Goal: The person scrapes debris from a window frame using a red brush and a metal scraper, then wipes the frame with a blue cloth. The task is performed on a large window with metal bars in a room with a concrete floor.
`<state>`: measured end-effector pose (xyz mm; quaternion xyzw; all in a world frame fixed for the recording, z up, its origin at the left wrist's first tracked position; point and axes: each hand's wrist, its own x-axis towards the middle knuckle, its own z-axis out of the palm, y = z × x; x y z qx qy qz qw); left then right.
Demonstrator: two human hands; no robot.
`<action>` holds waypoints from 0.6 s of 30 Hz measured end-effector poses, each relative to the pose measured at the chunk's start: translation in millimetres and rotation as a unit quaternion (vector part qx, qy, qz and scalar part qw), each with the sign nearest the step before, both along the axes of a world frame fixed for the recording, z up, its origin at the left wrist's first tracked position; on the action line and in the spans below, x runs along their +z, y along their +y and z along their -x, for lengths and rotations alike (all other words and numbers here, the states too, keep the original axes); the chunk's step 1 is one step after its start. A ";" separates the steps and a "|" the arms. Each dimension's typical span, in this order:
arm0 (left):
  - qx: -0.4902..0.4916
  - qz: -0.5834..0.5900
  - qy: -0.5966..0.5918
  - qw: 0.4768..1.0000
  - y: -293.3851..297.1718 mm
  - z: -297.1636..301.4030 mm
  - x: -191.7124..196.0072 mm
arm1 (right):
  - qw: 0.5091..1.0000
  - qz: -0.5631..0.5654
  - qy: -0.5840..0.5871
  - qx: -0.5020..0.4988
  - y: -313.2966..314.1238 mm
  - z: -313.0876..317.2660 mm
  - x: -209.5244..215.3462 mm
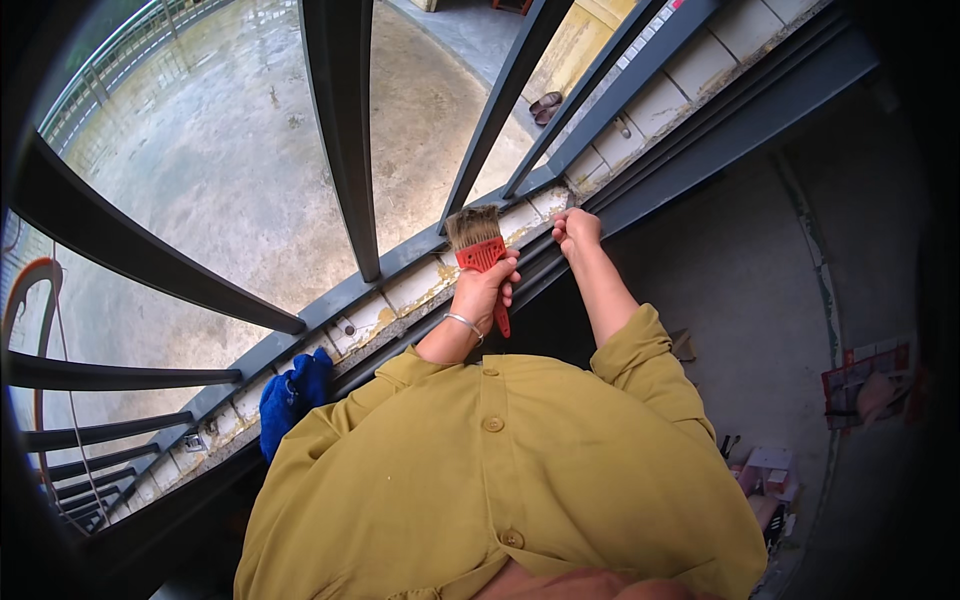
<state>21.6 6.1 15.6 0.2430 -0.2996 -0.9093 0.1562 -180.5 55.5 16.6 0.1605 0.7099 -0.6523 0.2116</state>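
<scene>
My left hand point(478, 298) is closed around the handle of a wide paintbrush point(480, 250) with a red body and dark, worn bristles. Its bristle end points away from me, over the white-tiled sill point(408, 291) beside the base of a dark metal bar point(338, 130). To the right, my right hand point(578, 232) has its fingers curled together at the dark window track point(640, 190). Whatever those fingers may pinch is too small or hidden to make out. A crumpled blue cloth point(297, 393) lies on the sill, left of the brush.
Several dark bars rise from the sill's outer rail. Beyond them is a wet concrete yard point(240, 130) with a pair of dark shoes point(545, 108). A hooked orange-brown object point(28, 285) hangs at far left. Boxes point(770, 468) and small items sit indoors at lower right.
</scene>
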 end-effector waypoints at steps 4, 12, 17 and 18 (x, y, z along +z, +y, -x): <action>0.001 0.006 0.000 1.000 0.0 0.4 -1.0 | 0.998 0.047 -0.033 -0.011 5.3 16.1 -8.1; 0.001 0.001 0.000 1.000 -0.2 0.4 -2.3 | 0.999 -0.025 -0.002 0.033 -3.0 19.6 -4.2; 0.000 -0.005 -0.002 1.000 -0.2 0.7 -1.5 | 0.998 -0.038 0.012 0.038 -2.7 16.5 -4.3; 0.000 -0.006 -0.003 1.000 -0.1 1.0 -1.4 | 0.999 -0.032 0.008 0.038 -1.9 16.8 -3.7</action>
